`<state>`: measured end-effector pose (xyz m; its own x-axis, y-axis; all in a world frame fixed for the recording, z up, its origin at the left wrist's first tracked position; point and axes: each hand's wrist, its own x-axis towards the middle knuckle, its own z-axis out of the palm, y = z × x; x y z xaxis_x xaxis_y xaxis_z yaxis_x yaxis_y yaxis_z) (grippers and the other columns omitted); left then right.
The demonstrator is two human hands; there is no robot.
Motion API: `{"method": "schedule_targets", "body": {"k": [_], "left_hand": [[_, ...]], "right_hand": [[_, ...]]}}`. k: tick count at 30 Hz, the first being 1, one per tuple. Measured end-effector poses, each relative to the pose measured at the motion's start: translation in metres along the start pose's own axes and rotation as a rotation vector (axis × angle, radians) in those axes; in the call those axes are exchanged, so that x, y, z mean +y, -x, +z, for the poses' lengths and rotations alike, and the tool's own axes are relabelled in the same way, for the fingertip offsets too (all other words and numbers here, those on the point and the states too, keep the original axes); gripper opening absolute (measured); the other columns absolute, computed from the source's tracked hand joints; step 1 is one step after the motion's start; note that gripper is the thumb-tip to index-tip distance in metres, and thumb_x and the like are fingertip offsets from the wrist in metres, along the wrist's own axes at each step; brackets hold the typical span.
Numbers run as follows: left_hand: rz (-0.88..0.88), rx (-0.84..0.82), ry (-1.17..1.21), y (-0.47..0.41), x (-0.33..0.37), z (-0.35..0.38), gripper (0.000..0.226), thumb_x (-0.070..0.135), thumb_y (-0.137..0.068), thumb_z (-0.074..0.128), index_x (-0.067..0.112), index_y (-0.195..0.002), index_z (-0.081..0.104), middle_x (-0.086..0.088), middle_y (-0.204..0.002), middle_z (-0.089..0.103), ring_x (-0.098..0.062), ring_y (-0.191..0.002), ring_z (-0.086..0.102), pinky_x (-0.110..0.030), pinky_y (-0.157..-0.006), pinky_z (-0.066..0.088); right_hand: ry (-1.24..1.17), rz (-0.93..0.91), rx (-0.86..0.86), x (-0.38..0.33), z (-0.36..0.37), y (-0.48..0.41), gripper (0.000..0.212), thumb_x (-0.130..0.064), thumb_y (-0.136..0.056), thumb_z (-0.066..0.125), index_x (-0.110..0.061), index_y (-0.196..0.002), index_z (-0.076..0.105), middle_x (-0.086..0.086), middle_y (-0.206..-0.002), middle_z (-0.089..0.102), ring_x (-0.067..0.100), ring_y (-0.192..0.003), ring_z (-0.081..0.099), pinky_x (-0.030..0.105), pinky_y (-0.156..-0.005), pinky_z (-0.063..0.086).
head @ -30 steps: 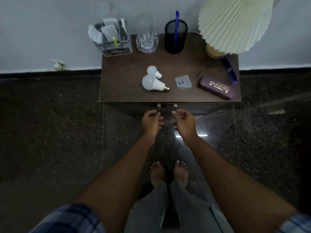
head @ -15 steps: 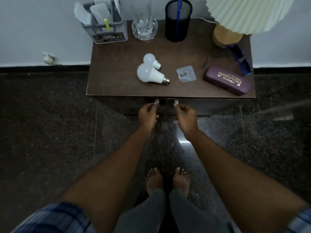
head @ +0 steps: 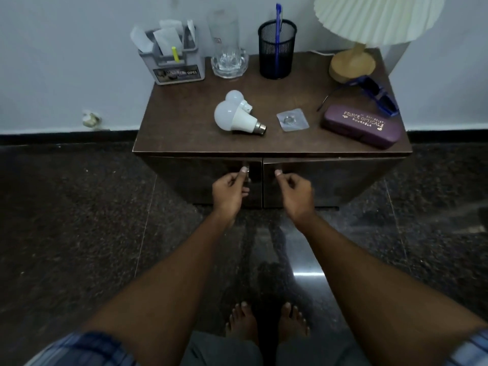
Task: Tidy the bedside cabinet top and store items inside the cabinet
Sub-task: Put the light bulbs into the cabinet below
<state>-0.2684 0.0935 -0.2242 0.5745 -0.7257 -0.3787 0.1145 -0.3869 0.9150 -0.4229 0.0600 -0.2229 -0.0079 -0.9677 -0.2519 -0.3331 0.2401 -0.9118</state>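
Observation:
The dark brown bedside cabinet point(head: 184, 138) stands against the wall with two front doors that look closed. My left hand point(head: 229, 191) pinches the left door's handle and my right hand point(head: 295, 192) pinches the right door's handle. On the top lie two white bulbs, a large bulb point(head: 233, 119) and a small bulb point(head: 237, 100), a clear blister pack point(head: 292, 119), a maroon spectacle case point(head: 361, 126) and blue sunglasses point(head: 380, 96).
Along the back of the top stand a grey organiser with papers point(head: 174, 62), a glass tumbler point(head: 228, 48), a black mesh pen holder point(head: 276, 48) with a blue pen, and a lamp point(head: 352, 63). My bare feet point(head: 266, 323) stand on the dark polished floor.
The view has pulled back, so the door fronts now show. Both hands moved onto the door handles and stay gripped there. The items on top have not moved.

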Motion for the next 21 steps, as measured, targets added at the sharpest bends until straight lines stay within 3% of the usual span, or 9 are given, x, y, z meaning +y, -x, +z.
{"method": "schedule_targets", "body": {"k": [4,7,10,12,14,15,16,18,21], "left_hand": [[-0.004,0.001,-0.024,0.016,-0.002,-0.006,0.03,0.037,-0.1,0.061,0.009,-0.09,0.07,-0.014,-0.092,0.075,-0.014,-0.063,0.063,-0.025,-0.058,0.055],[-0.153,0.002,0.015,0.047,0.006,-0.016,0.031,0.053,-0.095,0.06,0.024,-0.087,0.067,-0.009,-0.097,0.075,-0.02,-0.068,0.068,-0.03,-0.06,0.056],[-0.252,-0.032,-0.094,0.076,0.025,-0.029,0.062,0.084,-0.067,0.062,0.025,-0.085,0.067,0.0,-0.092,0.073,-0.025,-0.077,0.072,-0.035,-0.068,0.061],[-0.279,-0.043,-0.207,0.092,0.037,-0.04,0.078,0.093,-0.053,0.06,0.023,-0.085,0.068,0.003,-0.089,0.07,-0.028,-0.081,0.072,-0.037,-0.07,0.061],[-0.312,-0.034,-0.287,0.099,0.039,-0.052,0.088,0.092,-0.053,0.061,0.017,-0.098,0.072,0.001,-0.096,0.071,-0.03,-0.084,0.071,-0.033,-0.063,0.055],[-0.325,-0.026,-0.316,0.102,0.037,-0.059,0.089,0.088,-0.058,0.064,0.014,-0.107,0.072,-0.002,-0.104,0.071,-0.031,-0.086,0.071,-0.032,-0.059,0.051],[-0.326,-0.031,-0.337,0.104,0.035,-0.067,0.087,0.083,-0.064,0.066,0.011,-0.115,0.07,-0.004,-0.111,0.071,-0.032,-0.089,0.07,-0.031,-0.056,0.048],[-0.305,-0.067,-0.355,0.109,0.032,-0.078,0.077,0.069,-0.076,0.071,0.008,-0.124,0.066,-0.008,-0.118,0.069,-0.032,-0.095,0.07,-0.029,-0.055,0.047],[-0.321,-0.106,-0.363,0.114,0.04,-0.086,0.055,0.048,-0.083,0.075,0.005,-0.116,0.069,-0.01,-0.103,0.07,-0.029,-0.085,0.068,-0.03,-0.058,0.048]], "right_hand": [[0.044,0.036,-0.041,-0.01,-0.01,0.012,0.038,-0.042,-0.095,0.064,-0.008,-0.081,0.073,0.013,-0.075,0.071,0.02,-0.069,0.063,0.036,-0.069,0.053],[0.043,0.195,-0.157,-0.023,-0.028,0.029,0.04,-0.043,-0.092,0.064,-0.006,-0.08,0.074,0.015,-0.082,0.074,0.025,-0.069,0.068,0.035,-0.063,0.054],[-0.008,0.346,-0.269,-0.036,-0.047,0.05,0.054,-0.064,-0.078,0.061,-0.012,-0.085,0.074,0.006,-0.081,0.074,0.022,-0.062,0.069,0.023,-0.046,0.049],[-0.016,0.434,-0.29,-0.043,-0.055,0.064,0.09,-0.086,-0.057,0.063,-0.011,-0.105,0.072,0.007,-0.096,0.075,0.026,-0.076,0.073,0.027,-0.056,0.054],[0.023,0.464,-0.259,-0.044,-0.061,0.074,0.128,-0.096,-0.037,0.064,-0.007,-0.129,0.063,0.01,-0.123,0.068,0.031,-0.103,0.07,0.038,-0.082,0.057],[0.056,0.455,-0.235,-0.044,-0.063,0.076,0.134,-0.096,-0.036,0.065,-0.005,-0.134,0.059,0.011,-0.131,0.064,0.032,-0.112,0.066,0.042,-0.094,0.055],[0.095,0.433,-0.222,-0.043,-0.066,0.079,0.132,-0.092,-0.04,0.067,-0.003,-0.135,0.058,0.013,-0.134,0.063,0.033,-0.116,0.065,0.044,-0.099,0.053],[0.146,0.403,-0.219,-0.042,-0.07,0.086,0.101,-0.074,-0.056,0.074,-0.001,-0.126,0.063,0.016,-0.128,0.067,0.034,-0.112,0.067,0.044,-0.095,0.056],[0.152,0.398,-0.224,-0.046,-0.079,0.101,0.043,-0.049,-0.077,0.074,-0.01,-0.09,0.067,0.014,-0.098,0.074,0.029,-0.077,0.07,0.033,-0.059,0.052]]}}
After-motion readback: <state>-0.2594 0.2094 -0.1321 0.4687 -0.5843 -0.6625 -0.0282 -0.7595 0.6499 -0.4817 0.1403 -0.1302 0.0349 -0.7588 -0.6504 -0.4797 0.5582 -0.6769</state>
